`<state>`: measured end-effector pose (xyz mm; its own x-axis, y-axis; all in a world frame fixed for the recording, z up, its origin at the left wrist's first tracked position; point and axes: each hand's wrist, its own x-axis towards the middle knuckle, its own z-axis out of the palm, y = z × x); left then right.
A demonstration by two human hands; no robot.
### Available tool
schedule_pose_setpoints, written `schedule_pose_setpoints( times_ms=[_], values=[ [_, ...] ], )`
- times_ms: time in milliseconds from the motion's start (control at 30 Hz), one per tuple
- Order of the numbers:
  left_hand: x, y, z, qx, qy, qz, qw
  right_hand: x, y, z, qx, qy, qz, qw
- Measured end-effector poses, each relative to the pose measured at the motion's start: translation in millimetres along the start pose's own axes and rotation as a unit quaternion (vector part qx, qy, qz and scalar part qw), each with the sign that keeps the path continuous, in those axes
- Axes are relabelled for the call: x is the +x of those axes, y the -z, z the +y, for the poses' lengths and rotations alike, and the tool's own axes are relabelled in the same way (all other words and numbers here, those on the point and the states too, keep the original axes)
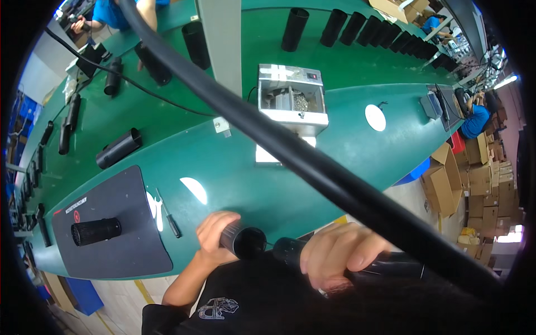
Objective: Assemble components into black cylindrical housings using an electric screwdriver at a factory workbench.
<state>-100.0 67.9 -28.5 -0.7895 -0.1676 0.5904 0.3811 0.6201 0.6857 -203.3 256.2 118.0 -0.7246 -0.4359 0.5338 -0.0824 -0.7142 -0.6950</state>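
Observation:
Close to my body, at the near edge of the table, my left hand (216, 235) is closed round a black hollow cylinder (237, 239). The open end of this cylinder faces right. My right hand (338, 254) is wrapped round a black electric screwdriver (287, 250), held nearly level. Its thin bit points left at the cylinder's mouth; whether the two touch, I cannot tell. Part of the driver's body is hidden behind my fingers. A slim screwdriver (170, 216) lies on the green table left of my left hand.
A black mat (128, 245) carries a ribbed black cylinder (96, 231). Ahead stands a screw feeder box (293, 100). A thick black bar (312, 173) crosses the view diagonally. Several black cylinders (295, 29) stand on the far bench. Co-workers in blue sit farther off.

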Motion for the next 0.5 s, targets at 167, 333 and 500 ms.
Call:
schedule_pose_setpoints(
  times_ms=[167,333,500],
  values=[
    [-1,-1,1,0.003,-0.003,0.003,1.000,-3,-1,-5,-0.006,0.003,-0.013,1.000],
    [-1,-2,2,0.007,-0.009,0.000,1.000,-3,1,-9,-0.011,-0.001,-0.024,1.000],
    [-1,-1,1,0.009,-0.011,0.003,1.000,-2,3,-16,-0.026,-0.018,-0.054,0.998]
  ],
)
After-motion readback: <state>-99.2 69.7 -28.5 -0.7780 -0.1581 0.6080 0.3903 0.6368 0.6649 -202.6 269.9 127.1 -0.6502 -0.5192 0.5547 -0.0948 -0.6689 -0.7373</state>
